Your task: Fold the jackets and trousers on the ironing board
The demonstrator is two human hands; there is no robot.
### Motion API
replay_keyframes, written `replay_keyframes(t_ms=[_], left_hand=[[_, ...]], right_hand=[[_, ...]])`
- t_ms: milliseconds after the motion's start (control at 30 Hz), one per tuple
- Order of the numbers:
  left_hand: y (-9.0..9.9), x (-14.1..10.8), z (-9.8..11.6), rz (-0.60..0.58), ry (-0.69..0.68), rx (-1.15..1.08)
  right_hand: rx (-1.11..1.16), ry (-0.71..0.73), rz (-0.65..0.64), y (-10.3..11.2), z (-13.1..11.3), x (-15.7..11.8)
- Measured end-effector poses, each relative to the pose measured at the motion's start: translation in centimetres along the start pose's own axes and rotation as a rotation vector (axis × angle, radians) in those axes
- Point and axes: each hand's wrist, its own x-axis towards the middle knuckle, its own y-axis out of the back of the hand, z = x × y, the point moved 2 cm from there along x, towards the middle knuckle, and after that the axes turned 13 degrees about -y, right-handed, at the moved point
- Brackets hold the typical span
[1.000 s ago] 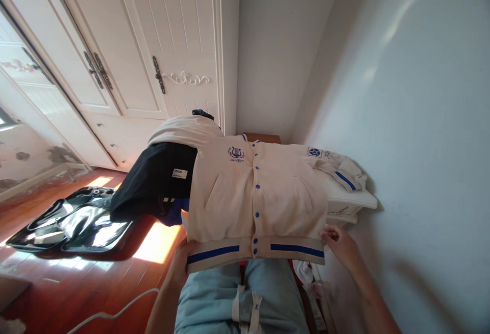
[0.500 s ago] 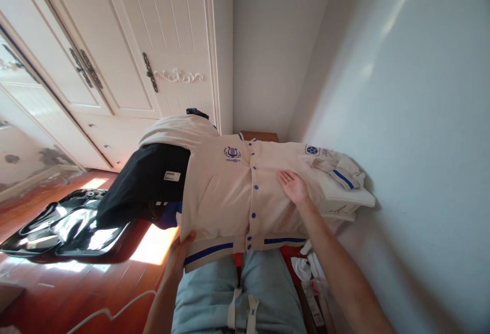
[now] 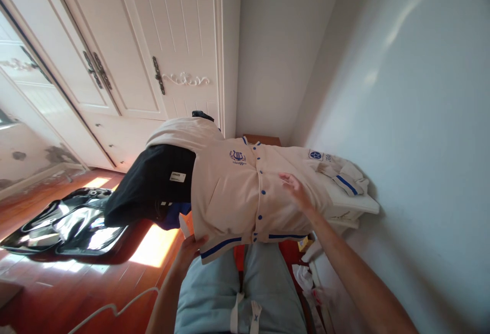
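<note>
A cream varsity jacket with blue snaps, blue-striped hem and a blue lyre emblem lies front up across a white surface. My left hand pinches the hem's lower left corner. Over the jacket's right front panel is my right hand, fingers loosely apart and slightly curled, holding nothing; whether it touches the cloth I cannot tell. One striped cuff rests at the far right. The other sleeve stretches left over a black garment with a white label.
An open black suitcase lies on the reddish wooden floor at left. White wardrobe doors stand behind, and a wall bounds the right side. A white cable crosses the floor. White crumpled material is low on the right.
My left hand has shifted slightly right with the jacket's corner. My right hand has turned from a flat palm to a more curled, sideways pose. The whole view has shifted a little.
</note>
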Motion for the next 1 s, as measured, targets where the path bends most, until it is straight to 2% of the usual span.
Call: replay_keyframes(t_ms=[67, 133, 200, 267, 367, 567, 700, 767, 867, 1000], left_hand=[[-1.1, 0.8, 1.5, 0.043, -0.122, 0.008], [-2.1, 2.0, 3.0, 0.152, -0.268, 0.007], [-2.8, 3.3, 4.1, 0.243, -0.357, 0.042], [-2.9, 4.4, 4.5, 0.257, -0.359, 0.133], [-1.9, 4.8, 4.4, 0.216, -0.286, 0.252], [1.1, 2.6, 4.6, 0.177, -0.234, 0.22], [1.3, 1.9, 5.0, 0.186, -0.204, 0.369], [1.0, 1.9, 4.8, 0.177, -0.205, 0.402], [0.4, 1.8, 4.1, 0.131, -0.171, 0.332], [-0.3, 1.3, 3.3, 0.073, -0.099, -0.05]], right_hand=[[-0.242, 0.162, -0.108, -3.1, -1.1, -0.1], [-0.469, 0.329, -0.226, -6.8, -2.3, 0.0], [-0.696, 0.45, -0.305, -10.5, -3.1, 0.6], [-0.9, 0.475, -0.338, -13.4, -3.3, 1.8], [-1.09, 0.39, -0.36, -15.5, -2.4, 4.6], [-1.08, 0.382, -0.42, -15.3, -0.1, 9.2], [-0.898, 0.419, -0.396, -14.7, -1.0, 8.8], [-0.813, 0.469, -0.362, -14.2, -1.8, 6.8], [-0.799, 0.611, -0.322, -13.6, -2.3, 1.6], [-0.95, 0.744, -0.396, -12.3, -0.2, -5.0]])
